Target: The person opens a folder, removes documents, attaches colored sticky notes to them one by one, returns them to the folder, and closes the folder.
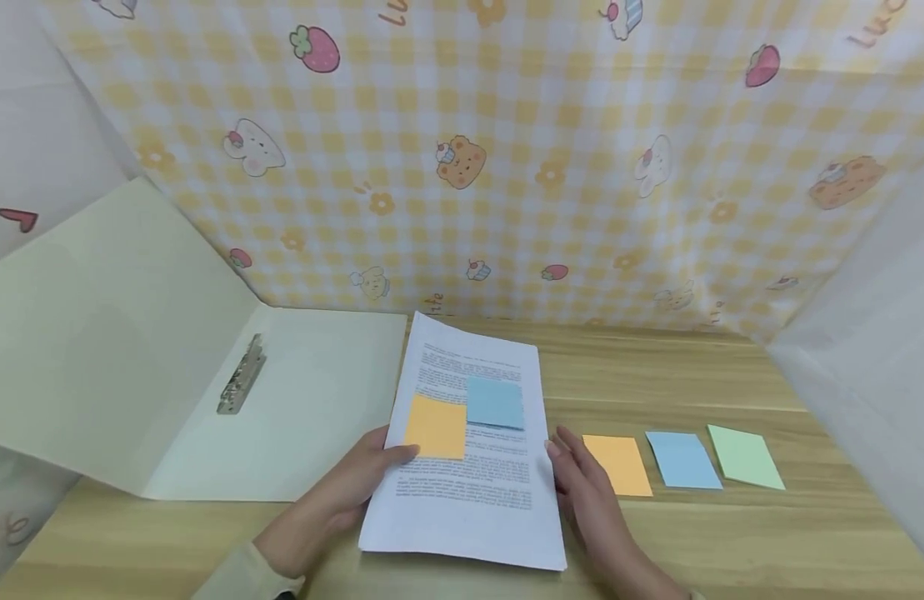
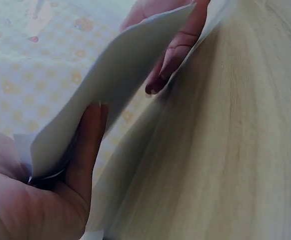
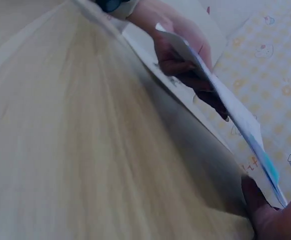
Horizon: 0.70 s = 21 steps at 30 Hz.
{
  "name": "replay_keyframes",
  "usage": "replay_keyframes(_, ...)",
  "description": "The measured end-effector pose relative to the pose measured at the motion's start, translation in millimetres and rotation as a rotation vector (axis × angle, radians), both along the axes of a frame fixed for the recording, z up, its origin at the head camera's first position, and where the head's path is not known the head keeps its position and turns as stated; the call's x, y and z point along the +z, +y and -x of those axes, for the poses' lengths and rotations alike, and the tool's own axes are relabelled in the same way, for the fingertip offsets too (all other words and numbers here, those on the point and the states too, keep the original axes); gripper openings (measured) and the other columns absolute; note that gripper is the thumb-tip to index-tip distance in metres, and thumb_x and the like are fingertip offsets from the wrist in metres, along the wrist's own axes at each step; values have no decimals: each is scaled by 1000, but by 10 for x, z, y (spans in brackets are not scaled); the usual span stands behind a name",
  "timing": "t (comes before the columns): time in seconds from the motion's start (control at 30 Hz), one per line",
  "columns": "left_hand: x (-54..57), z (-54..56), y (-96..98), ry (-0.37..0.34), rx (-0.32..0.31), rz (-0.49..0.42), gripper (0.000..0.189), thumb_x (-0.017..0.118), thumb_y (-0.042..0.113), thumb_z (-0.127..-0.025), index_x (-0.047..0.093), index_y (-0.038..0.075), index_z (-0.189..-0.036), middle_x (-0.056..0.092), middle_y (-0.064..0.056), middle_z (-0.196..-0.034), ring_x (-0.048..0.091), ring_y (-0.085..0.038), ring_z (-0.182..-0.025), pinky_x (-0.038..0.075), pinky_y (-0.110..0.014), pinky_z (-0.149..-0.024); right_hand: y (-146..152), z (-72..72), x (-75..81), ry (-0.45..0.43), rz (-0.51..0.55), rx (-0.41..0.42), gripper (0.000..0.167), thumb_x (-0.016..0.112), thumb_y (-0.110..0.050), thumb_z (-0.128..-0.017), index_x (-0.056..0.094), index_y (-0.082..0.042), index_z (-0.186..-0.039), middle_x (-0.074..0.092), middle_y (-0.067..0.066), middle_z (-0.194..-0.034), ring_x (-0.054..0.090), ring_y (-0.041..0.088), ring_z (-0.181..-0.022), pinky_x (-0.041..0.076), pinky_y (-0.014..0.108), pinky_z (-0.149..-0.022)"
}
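In the head view, a stack of printed papers tilts above the table, bearing an orange sticky note on its left and a blue sticky note beside it. My left hand grips the left edge, thumb on top by the orange note; the left wrist view shows its fingers against the underside. At the right edge is my right hand, thumb tip at the paper and fingers extended alongside. The right wrist view shows the papers raised over the table.
An open white file folder with a metal clip lies at the left, its cover leaning up. Orange, blue and green sticky notes lie in a row on the wooden table. Behind hangs a checked curtain.
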<state>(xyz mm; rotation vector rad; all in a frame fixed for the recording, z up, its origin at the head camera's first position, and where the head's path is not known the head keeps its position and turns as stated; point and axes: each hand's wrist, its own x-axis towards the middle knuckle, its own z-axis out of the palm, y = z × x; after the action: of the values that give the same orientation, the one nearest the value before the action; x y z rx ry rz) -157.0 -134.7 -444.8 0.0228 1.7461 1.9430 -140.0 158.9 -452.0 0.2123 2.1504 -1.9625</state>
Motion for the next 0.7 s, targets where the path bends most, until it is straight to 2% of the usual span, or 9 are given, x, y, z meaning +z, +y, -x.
replay_keyframes(0.13, 29, -8, -61, 5, -17, -3, 54, 49, 21, -104, 35, 4, -153, 70, -14, -128, 73, -27, -110, 61, -36, -85, -51, 52, -3, -120, 193, 31, 77, 53, -47, -101, 22, -8, -160, 54, 12, -145, 61, 19, -121, 56, 31, -91)
replay_keyframes(0.27, 54, -9, -122, 11, -33, 1, 55, 49, 21, -104, 34, 4, -154, 69, -14, -129, 73, -27, -111, 61, -36, -86, -110, 122, -9, -177, 245, 52, 68, 54, -43, -101, 30, -12, -157, 63, 3, -132, 64, 13, -114, 54, 31, -91)
replay_keyframes(0.53, 47, 3, -249, 12, 4, 40, 54, 49, 19, -104, 35, 2, -153, 71, -13, -127, 73, -26, -109, 60, -34, -84, -265, 201, -52, -111, 270, 64, 53, 52, -19, -103, 36, -11, -153, 65, 6, -131, 69, 14, -107, 57, 30, -86)
replay_keyframes(0.7, 26, -7, -357, 14, 46, 92, 56, 51, 20, -103, 35, 1, -153, 73, -12, -122, 74, -25, -104, 61, -34, -82, -361, 205, -81, -66, 213, 72, 55, 51, -16, -103, 34, -9, -154, 62, 12, -136, 69, 13, -105, 57, 27, -84)
